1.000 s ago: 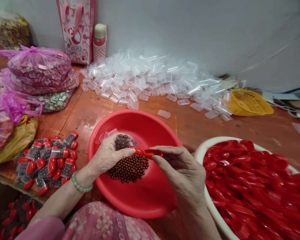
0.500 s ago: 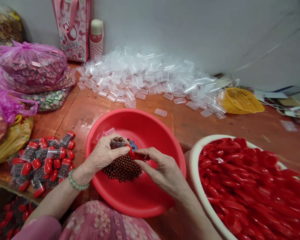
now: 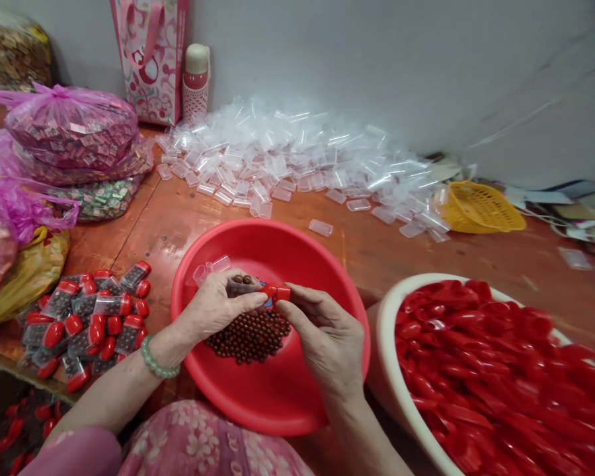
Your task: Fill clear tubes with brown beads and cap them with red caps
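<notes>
Over the red basin (image 3: 248, 403), my left hand (image 3: 211, 307) is closed around a small clear plastic case (image 3: 238, 288), lying sideways. My right hand (image 3: 330, 337) pinches a red plastic cap (image 3: 283, 292) at the case's right end. Whether the cap's parts are fully joined to the case, I cannot tell. Below both hands, a heap of small brown balls (image 3: 248, 338) lies in the basin. A few clear empty cases (image 3: 220, 264) rest by its upper left wall.
Filled red-capped cases (image 3: 112, 304) are piled at left, beside pink bags (image 3: 72, 129). Loose clear cases (image 3: 287, 155) heap along the wall, near a yellow basket (image 3: 483, 208). A white-rimmed tub (image 3: 389, 337) of red caps stands at right. A bottle (image 3: 196, 76) is at the back.
My right hand has turned more upright and brought the red cap up level with the case's end. The case in my left hand has tipped flatter. The view has shifted slightly.
</notes>
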The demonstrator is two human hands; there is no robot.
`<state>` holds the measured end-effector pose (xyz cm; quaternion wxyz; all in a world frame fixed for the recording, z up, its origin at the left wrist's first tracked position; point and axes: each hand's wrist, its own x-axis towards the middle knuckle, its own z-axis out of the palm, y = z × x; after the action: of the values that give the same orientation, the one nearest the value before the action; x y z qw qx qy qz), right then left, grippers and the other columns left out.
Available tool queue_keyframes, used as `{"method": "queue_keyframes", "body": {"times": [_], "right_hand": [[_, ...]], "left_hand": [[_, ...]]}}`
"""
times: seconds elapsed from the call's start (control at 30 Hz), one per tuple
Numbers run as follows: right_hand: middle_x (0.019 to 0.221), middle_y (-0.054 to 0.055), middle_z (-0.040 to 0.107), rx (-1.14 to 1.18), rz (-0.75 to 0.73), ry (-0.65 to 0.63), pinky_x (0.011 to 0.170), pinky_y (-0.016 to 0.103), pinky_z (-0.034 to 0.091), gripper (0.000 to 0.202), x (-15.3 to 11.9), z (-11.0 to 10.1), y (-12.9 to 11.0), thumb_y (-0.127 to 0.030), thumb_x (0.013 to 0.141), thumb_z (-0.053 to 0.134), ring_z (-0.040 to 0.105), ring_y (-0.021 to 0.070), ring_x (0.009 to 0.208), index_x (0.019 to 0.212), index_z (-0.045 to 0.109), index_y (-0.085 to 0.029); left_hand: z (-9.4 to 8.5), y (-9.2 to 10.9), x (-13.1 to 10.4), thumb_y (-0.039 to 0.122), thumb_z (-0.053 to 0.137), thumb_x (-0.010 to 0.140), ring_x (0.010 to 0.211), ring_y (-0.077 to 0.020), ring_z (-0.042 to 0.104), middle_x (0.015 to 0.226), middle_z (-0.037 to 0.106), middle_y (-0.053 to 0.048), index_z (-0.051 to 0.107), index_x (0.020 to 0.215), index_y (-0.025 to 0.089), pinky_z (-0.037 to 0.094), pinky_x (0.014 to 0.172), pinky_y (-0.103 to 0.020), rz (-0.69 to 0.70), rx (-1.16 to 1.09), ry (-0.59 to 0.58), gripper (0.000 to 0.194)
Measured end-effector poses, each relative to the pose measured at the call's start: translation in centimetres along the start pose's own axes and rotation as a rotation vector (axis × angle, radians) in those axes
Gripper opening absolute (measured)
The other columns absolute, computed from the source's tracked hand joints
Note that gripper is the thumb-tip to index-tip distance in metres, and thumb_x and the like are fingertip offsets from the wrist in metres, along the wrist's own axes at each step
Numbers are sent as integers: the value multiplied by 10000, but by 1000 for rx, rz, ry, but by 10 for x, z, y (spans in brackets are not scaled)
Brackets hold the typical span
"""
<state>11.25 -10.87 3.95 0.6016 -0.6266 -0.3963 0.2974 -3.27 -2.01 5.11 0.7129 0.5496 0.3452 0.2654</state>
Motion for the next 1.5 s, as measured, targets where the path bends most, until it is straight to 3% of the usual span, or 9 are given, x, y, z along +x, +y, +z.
{"method": "queue_keyframes", "body": {"times": [0.2,0.4,0.5,0.7,0.8,1.0,1.13,1.23,1.5], "right_hand": [[1032,55,760,-310,-311,-151,818,376,622,337,-3,3,-1,-238,802,713,732,210,887,1138,693,-251],[949,70,764,-545,-487,-190,773,314,610,229,3,2,-7,-186,851,619,733,197,835,1071,679,-212],[933,49,765,-492,-421,-203,757,287,599,189,4,-1,-9,-204,858,628,730,181,807,1038,683,-215],[923,28,749,-219,-35,-162,738,310,578,276,10,-17,1,-389,878,639,709,165,777,1112,642,-242],[912,21,734,-77,30,-138,713,299,567,251,15,-25,6,-420,897,614,690,143,737,1081,623,-248],[858,20,684,-95,-19,-106,712,278,537,192,20,-31,4,-400,883,640,638,127,735,935,709,-229],[662,-27,640,35,15,-97,575,239,509,177,21,-25,-2,-375,861,671,599,104,586,967,706,-238],[693,-23,673,133,1,-100,559,239,520,160,23,-18,-10,-351,828,706,615,104,573,939,702,-235],[930,33,743,-78,-189,-382,796,321,558,162,39,-8,-25,-254,831,690,693,169,854,987,720,-220]], "left_hand": [[0,-3,0,313,737,731,652,-105,556,716,638,4,668,791,128,405,655,-249,-72,-117,-77,207],[0,-6,-1,290,763,731,719,-107,604,785,693,-11,706,846,129,444,731,-244,-113,-224,-151,206],[-3,-7,-1,277,788,713,763,-119,629,829,702,-30,701,899,124,467,766,-253,-139,-331,-203,256],[-15,-6,-4,83,787,620,950,-193,688,1039,716,-120,663,1065,112,515,865,-296,-245,-601,-301,463],[-19,-8,-3,62,739,638,1060,-237,673,1152,695,-162,655,1121,94,511,934,-330,-247,-653,-392,491],[-21,-10,-2,43,694,681,1143,-272,655,1206,689,-169,626,1200,99,493,992,-365,-220,-688,-477,527],[-20,-7,-4,58,725,686,1118,-267,669,1195,695,-168,630,1198,97,515,969,-347,-224,-695,-508,523],[-18,-6,-6,85,723,740,1088,-253,683,1187,696,-173,624,1212,93,524,957,-339,-229,-643,-493,482],[-17,-10,-6,222,727,811,948,-212,725,1107,722,-176,652,1146,93,540,882,-300,-229,-527,-526,367]]}}
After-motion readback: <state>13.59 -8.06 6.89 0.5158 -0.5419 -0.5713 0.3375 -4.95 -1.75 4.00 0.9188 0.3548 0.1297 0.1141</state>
